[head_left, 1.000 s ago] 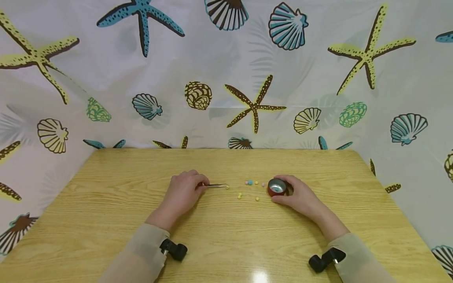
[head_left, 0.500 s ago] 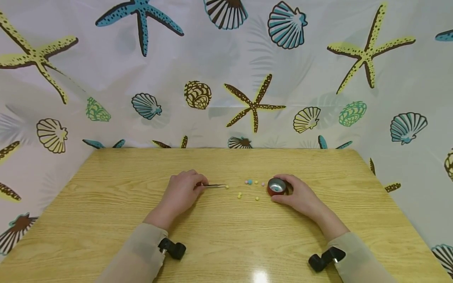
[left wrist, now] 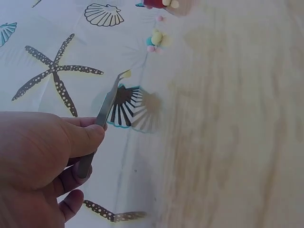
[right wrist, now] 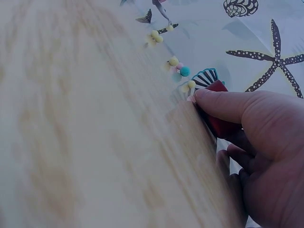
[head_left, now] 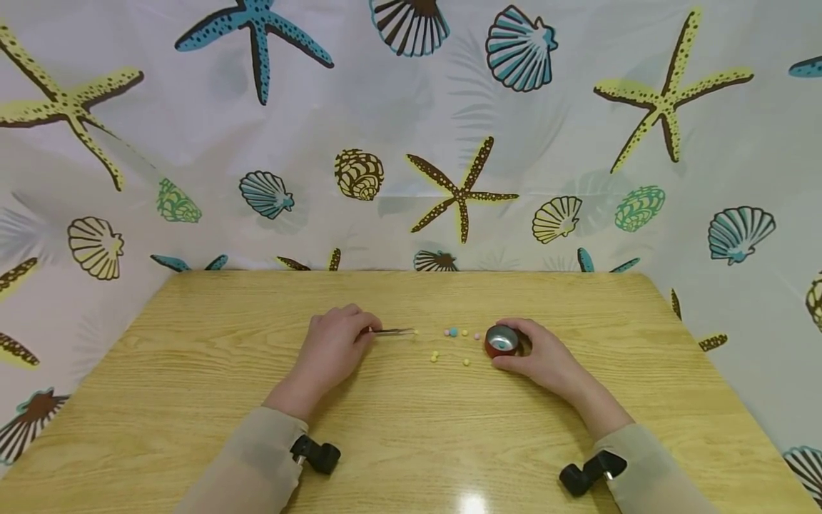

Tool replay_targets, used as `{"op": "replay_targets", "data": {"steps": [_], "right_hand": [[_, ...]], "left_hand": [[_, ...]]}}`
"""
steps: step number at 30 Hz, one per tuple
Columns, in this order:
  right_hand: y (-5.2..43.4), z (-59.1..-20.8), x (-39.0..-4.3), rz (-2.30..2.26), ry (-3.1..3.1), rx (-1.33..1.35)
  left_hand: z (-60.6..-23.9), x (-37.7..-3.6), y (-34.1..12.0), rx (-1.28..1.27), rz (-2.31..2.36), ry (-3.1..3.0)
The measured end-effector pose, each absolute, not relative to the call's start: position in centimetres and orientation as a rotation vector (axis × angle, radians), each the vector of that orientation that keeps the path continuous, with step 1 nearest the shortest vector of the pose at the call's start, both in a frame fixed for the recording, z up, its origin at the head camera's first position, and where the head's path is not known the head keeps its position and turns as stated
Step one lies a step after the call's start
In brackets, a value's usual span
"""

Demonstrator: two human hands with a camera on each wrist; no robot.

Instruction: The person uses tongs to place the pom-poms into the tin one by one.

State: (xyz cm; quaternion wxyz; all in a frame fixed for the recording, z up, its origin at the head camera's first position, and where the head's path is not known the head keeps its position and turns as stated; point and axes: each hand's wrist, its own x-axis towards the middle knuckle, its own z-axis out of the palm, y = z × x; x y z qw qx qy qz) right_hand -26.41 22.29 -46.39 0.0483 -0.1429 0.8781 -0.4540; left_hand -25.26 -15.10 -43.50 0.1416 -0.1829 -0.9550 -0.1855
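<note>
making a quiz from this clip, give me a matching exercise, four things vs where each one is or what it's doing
Things:
1. tweezers
2. can
3. blue bead
4. yellow bead

States:
A. lying loose on the table among other beads
B. pinched in the left hand
C. held upright on the table by the right hand
D. at the tweezers' tip

Pairs: 1-B, 2-C, 3-A, 4-D
</note>
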Motion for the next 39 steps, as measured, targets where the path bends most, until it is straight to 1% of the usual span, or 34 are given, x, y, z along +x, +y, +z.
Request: {"op": "replay_targets", "data": {"steps": [16, 29, 39], "right_hand": [[22.4, -46.4, -26.3, -1.391, 2.672, -0.459], [22.4, -46.8, -26.5, -1.405, 2.669, -0.436], [22.5, -46.6, -26.5, -1.401, 2.678, -0.434]], "left_hand": [[-41.8, -25.4, -10.3, -0.551, -0.609, -2.7], [-42.0, -25.4, -5.8, -0.619, -0.622, -2.684], [-42.5, -25.6, -3.9, -0.627, -0.592, -2.724]]}}
